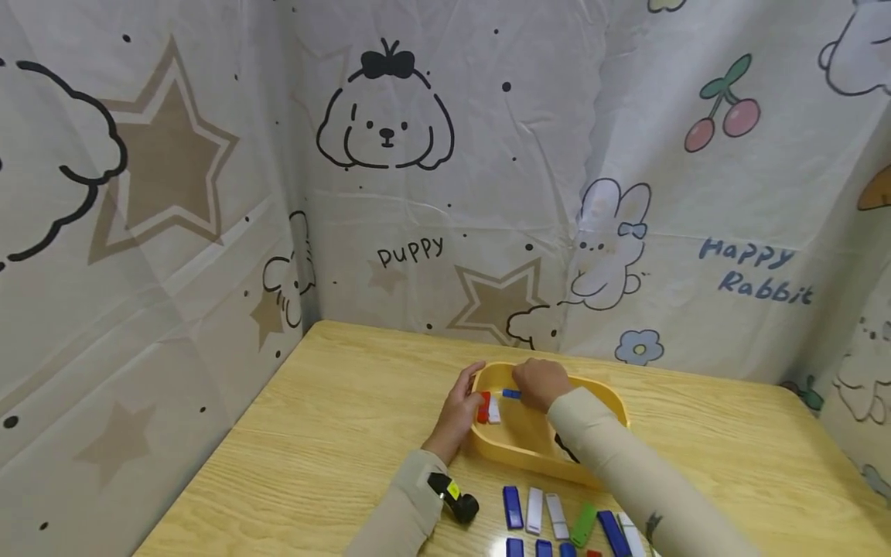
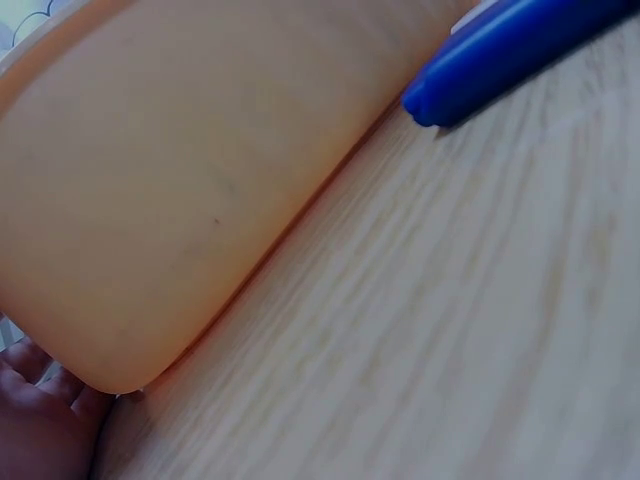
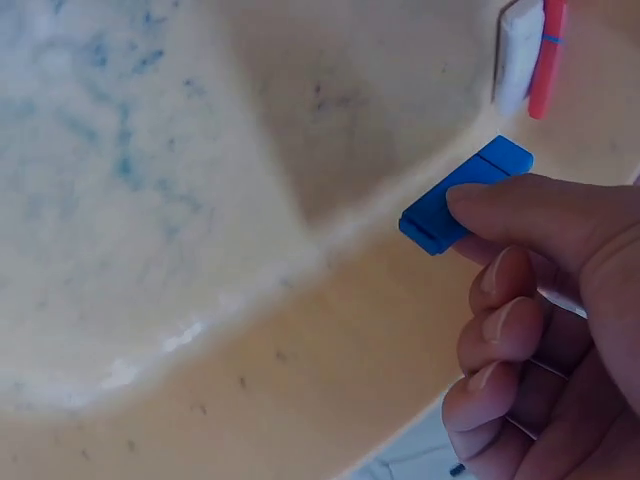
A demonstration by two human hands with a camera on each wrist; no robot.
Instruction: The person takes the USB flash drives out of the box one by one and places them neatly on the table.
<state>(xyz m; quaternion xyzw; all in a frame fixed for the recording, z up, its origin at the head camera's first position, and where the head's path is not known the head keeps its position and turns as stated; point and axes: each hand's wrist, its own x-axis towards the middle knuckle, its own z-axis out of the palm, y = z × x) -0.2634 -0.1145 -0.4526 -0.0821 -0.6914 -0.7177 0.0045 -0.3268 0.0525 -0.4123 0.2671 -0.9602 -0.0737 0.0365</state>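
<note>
My right hand (image 1: 541,383) is inside a yellow plastic bin (image 1: 522,458), pinching a small flat blue piece (image 3: 430,215) between thumb and forefinger. A dark seam crosses the blue piece, which resembles a capped USB stick; its exact kind is unclear. The other right fingers curl into the palm. At the bin's left end, my left hand (image 1: 455,414) grips the wall, thumb over the rim and fingers outside. A red piece (image 3: 547,60) and a white piece (image 3: 519,55) lie side by side in the bin, close to the left thumb.
In front of the bin, similar pieces lie in rows on the wooden table (image 1: 292,449), among them a blue one (image 1: 512,507), a white one (image 1: 534,510) and a green one (image 1: 584,524). A printed cloth (image 1: 431,193) hangs behind the table. The right forearm covers part of the bin.
</note>
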